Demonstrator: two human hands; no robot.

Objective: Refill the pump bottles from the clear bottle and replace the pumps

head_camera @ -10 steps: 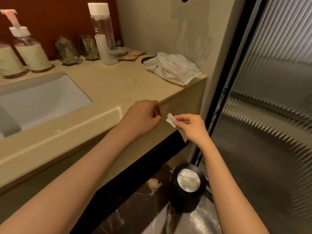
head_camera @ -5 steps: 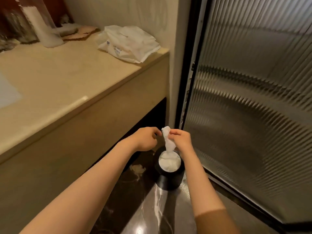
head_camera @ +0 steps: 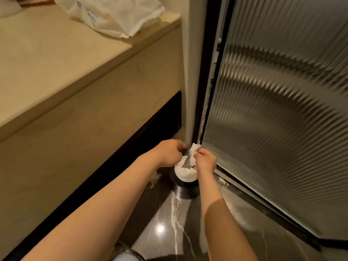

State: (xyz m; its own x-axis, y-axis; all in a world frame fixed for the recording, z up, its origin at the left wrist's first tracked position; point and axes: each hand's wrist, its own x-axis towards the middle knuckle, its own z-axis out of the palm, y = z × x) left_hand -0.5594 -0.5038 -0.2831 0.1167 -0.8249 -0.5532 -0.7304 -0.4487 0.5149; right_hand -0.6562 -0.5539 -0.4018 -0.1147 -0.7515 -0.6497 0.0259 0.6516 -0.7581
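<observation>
Right hand [head_camera: 205,161]: you pinch a crumpled white tissue [head_camera: 192,152] between thumb and fingertips, directly above the mouth of the bin.
Left hand [head_camera: 169,153]: it sits just to the left of the tissue with its fingers curled inward. The fingertips are hidden behind the knuckles, so you cannot tell whether they grip anything.
Tissue: it hangs from your pinch, with its lower end close over the white paper [head_camera: 185,175] in the bin.
Bin [head_camera: 185,188]: small, round and black, it stands on the floor in the corner between the table front and the door frame. The white paper fills its opening.
Clear bottle [head_camera: 6,6]: only a pale rounded base shows, cut off at the top left corner. It stands on the table, well apart from your hands.
Table [head_camera: 47,59]: a beige stone top, above and to the left of your hands, with a dark recess under its front.
Pack [head_camera: 113,14]: soft and white, it lies at the far right end of the table, near the wall.
Glass door [head_camera: 282,110]: ribbed, in a dark frame, it fills the right side.
Floor [head_camera: 160,213]: dark and glossy, with white veins.
</observation>
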